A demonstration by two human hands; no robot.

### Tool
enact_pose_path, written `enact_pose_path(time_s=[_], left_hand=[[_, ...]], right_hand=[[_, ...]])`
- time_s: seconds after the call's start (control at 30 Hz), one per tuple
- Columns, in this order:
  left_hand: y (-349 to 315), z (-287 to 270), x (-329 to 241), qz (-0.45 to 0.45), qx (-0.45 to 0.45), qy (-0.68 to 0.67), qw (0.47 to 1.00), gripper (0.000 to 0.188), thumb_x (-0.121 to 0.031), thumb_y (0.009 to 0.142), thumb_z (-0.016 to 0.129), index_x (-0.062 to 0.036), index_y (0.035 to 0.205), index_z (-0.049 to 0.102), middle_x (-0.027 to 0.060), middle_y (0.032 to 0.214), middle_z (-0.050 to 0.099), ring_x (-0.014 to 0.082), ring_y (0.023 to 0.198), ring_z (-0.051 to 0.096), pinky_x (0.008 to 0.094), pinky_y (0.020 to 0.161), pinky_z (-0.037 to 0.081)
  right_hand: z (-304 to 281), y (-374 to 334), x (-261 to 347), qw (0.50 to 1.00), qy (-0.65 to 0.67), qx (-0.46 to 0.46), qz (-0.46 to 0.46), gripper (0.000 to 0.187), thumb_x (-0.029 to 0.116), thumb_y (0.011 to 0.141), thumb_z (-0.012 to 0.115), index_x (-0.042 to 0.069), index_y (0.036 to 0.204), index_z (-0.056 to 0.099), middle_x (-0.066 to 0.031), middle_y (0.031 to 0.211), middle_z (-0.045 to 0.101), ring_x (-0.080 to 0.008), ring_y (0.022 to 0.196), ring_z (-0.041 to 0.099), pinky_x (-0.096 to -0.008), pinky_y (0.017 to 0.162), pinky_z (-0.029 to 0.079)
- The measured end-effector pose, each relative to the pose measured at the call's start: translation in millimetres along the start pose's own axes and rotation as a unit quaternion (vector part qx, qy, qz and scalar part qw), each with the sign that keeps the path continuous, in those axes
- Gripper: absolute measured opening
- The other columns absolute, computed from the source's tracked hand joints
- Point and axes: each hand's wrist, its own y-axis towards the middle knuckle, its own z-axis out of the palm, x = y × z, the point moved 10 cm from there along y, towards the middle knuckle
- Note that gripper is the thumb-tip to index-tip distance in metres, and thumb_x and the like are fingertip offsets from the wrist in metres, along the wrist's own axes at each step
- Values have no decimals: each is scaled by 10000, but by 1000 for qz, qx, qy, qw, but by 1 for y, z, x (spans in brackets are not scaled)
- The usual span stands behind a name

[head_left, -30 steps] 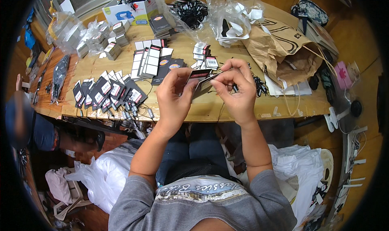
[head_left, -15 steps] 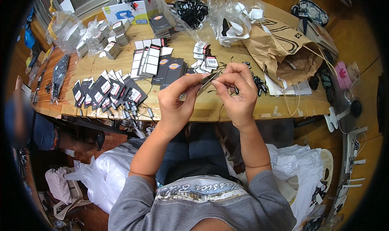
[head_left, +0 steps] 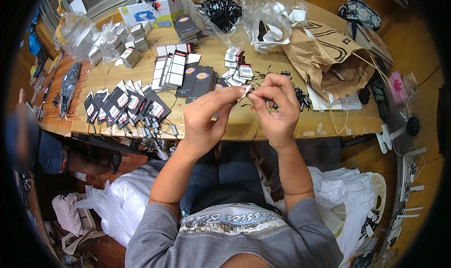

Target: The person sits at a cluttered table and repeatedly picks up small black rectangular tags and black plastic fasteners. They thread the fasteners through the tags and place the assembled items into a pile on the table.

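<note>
Above the table's near edge, my left hand (head_left: 209, 115) pinches a few hang tags (head_left: 245, 94), seen nearly edge-on as thin white and dark edges. Close against it, my right hand (head_left: 278, 107) has its thumb and forefinger pressed together at the tags' right side; whether it grips a tag or a string is too small to tell. Just beyond the hands lie small white barcode tags (head_left: 245, 71) and stacks of black hang tags (head_left: 203, 80). Black hang strings (head_left: 300, 99) lie in a loose heap right of my right hand.
Finished-looking strung tags (head_left: 127, 103) fan out at the left. Behind stand bundled tag blocks (head_left: 130, 57), a white box (head_left: 150, 14) and a clear bag of black strings (head_left: 220, 13). A brown paper bag (head_left: 324, 52) takes up the right. A person's leg (head_left: 49, 153) shows at far left.
The tags between my fingertips have turned from showing a dark face to nearly edge-on with white showing. My hands have shifted only slightly.
</note>
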Motion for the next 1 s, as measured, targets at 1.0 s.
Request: enact_pose_path(time_s=[1.0], left_hand=[[-40, 39, 83, -327, -47, -464, 822, 87, -71, 757, 571, 0, 767, 521, 64, 845, 525, 91, 675, 479, 200, 613, 399]], right_hand=[[30, -13, -35, 972, 105, 130, 162, 99, 42, 677, 616, -8, 703, 535, -50, 657, 518, -117, 566, 492, -228, 514, 401]])
